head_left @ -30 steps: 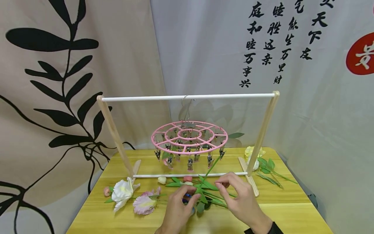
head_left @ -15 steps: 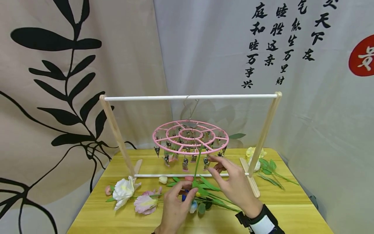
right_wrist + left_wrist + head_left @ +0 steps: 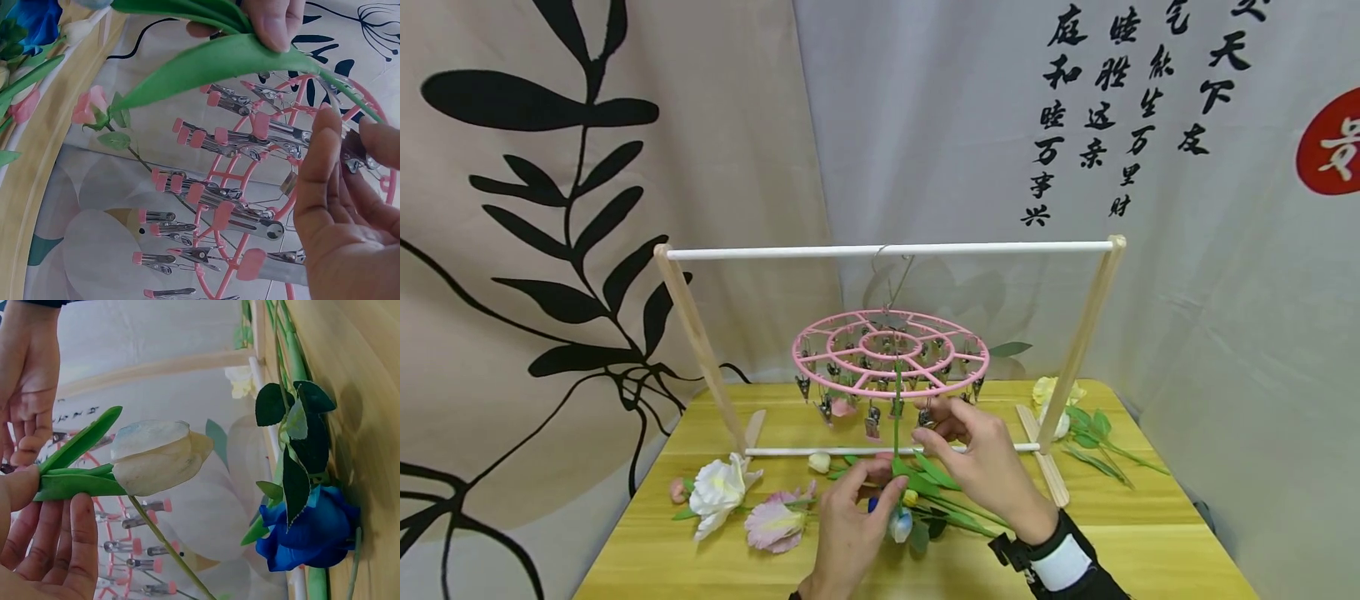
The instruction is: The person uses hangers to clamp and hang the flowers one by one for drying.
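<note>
White bloom (image 3: 718, 496): on the surface (image 3: 647, 558), near the left foot of the frame (image 3: 775, 252); exposure judged low.
Lilac bloom (image 3: 773, 525): on the surface, near the left hand (image 3: 857, 517); a careless forearm could push it aside.
Pink rose (image 3: 842, 407): hangs head down under the rack (image 3: 880, 377); its fastening is not made out. A jolt to the rack could work it loose.
Left hand: grip pinches the tulip (image 3: 159, 459) at the leaf base. Slackening too soon would drop it.
Blue rose (image 3: 309, 531): on the surface below the hands; a falling tulip could land on it.
Rack: hung from the frame's top bar by a hook. A pull on one clip could tilt or swing it, taking the clip off line.
Tulip: upside down before the rack, stem upright, bloom below the left hand. The thin stem could turn or slide if caught only at its tip.
Leaves (image 3: 219, 69): broad, beside the stem; could foul a clip.
Clip (image 3: 925, 417): whether it is parted cannot be told; crowded neighbours could snag.
Right hand (image 3: 981, 467): grip pinches the clip. Uneven pressure could let it snap early and miss the stem.
Yellow bloom (image 3: 1056, 390): by the right post, well apart; no hazard noted.
</note>
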Demonstrator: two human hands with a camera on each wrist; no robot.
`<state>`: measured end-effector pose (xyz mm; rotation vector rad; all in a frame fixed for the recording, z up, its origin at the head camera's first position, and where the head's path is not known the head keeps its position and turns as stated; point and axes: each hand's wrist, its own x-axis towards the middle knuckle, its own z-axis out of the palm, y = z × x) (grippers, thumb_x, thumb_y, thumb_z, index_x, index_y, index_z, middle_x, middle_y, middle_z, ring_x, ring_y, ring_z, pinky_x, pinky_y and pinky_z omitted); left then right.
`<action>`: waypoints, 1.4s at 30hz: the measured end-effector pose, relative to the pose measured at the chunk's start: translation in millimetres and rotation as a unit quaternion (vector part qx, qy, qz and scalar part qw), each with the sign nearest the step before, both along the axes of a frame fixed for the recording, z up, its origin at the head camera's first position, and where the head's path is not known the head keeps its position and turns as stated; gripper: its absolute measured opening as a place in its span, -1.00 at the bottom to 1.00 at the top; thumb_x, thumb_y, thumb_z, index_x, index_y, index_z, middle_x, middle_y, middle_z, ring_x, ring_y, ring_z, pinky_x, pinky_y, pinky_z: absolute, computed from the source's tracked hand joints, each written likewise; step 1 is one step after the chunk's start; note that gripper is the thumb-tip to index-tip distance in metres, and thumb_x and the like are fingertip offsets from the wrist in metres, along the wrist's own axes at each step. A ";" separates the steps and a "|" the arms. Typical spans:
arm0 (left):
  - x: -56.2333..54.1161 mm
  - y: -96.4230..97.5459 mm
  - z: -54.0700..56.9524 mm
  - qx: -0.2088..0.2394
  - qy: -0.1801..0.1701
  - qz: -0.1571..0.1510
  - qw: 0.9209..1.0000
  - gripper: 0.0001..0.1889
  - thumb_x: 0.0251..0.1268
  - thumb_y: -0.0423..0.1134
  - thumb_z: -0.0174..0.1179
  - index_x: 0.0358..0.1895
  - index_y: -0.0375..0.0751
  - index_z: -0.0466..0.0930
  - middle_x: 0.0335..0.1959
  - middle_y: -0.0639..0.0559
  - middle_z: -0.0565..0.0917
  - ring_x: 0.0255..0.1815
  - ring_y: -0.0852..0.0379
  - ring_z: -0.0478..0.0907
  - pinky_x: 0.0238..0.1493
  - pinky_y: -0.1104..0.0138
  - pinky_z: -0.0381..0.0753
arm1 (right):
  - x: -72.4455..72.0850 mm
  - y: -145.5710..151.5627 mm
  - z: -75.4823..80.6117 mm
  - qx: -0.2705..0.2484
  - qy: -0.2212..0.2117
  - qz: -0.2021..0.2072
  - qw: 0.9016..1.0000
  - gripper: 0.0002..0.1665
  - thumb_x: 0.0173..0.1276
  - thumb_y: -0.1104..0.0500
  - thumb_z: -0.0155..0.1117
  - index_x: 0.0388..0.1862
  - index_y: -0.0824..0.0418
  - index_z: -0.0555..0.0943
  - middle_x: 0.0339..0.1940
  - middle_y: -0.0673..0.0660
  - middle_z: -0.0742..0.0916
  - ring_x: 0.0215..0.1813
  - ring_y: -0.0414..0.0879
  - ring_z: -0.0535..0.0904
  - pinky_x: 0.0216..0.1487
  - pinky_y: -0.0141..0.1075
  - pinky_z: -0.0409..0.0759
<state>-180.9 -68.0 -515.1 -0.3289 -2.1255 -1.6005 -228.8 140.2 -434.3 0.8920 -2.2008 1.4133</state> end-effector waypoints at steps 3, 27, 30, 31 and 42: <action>-0.5 1.3 1.2 0.002 0.002 0.001 1.000 -0.75 0.51 -0.24 0.63 0.07 0.19 0.84 -0.10 0.29 0.90 -0.16 0.29 0.87 -0.05 0.32 0.94 | 0.5 -1.1 1.6 -0.006 -0.015 0.012 1.000 -0.76 0.66 0.22 0.57 0.21 0.17 0.78 -0.12 0.05 0.92 -0.24 -0.26 0.89 -0.15 -0.26 0.94; -0.5 3.2 -1.5 -0.015 -0.003 0.019 1.000 -0.79 0.55 -0.22 0.61 0.10 0.13 0.84 -0.12 0.24 0.90 -0.15 0.21 0.87 -0.04 0.33 0.92 | 5.1 2.6 7.7 -0.009 -0.050 0.004 0.999 -0.81 0.54 0.16 0.70 -0.04 0.07 0.80 -0.19 -0.01 0.94 -0.22 -0.23 0.89 -0.18 -0.22 0.89; -0.4 3.0 -1.6 -0.017 0.000 0.020 1.000 -0.80 0.57 -0.20 0.59 0.10 0.14 0.84 -0.14 0.23 0.89 -0.15 0.25 0.86 -0.04 0.31 0.92 | 6.3 1.8 9.1 -0.017 -0.055 0.003 0.998 -0.82 0.53 0.15 0.71 -0.07 0.03 0.80 -0.19 -0.04 0.94 -0.23 -0.22 0.90 -0.20 -0.22 0.88; -0.5 2.9 -1.5 -0.018 0.001 0.020 1.000 -0.80 0.57 -0.20 0.59 0.10 0.15 0.84 -0.14 0.24 0.89 -0.15 0.27 0.86 -0.03 0.30 0.93 | 6.7 1.4 9.5 -0.019 -0.056 0.002 0.998 -0.82 0.53 0.15 0.71 -0.08 0.01 0.80 -0.20 -0.05 0.94 -0.23 -0.21 0.90 -0.21 -0.22 0.87; -0.2 5.0 2.2 -0.013 0.013 0.012 1.000 -0.75 0.56 -0.24 0.59 0.11 0.22 0.83 -0.13 0.25 0.88 -0.12 0.28 0.84 -0.06 0.34 0.90 | 7.1 -2.5 8.7 -0.025 -0.047 -0.008 0.999 -0.80 0.49 0.22 0.73 -0.17 -0.02 0.81 -0.28 -0.08 0.94 -0.26 -0.23 0.90 -0.20 -0.26 0.87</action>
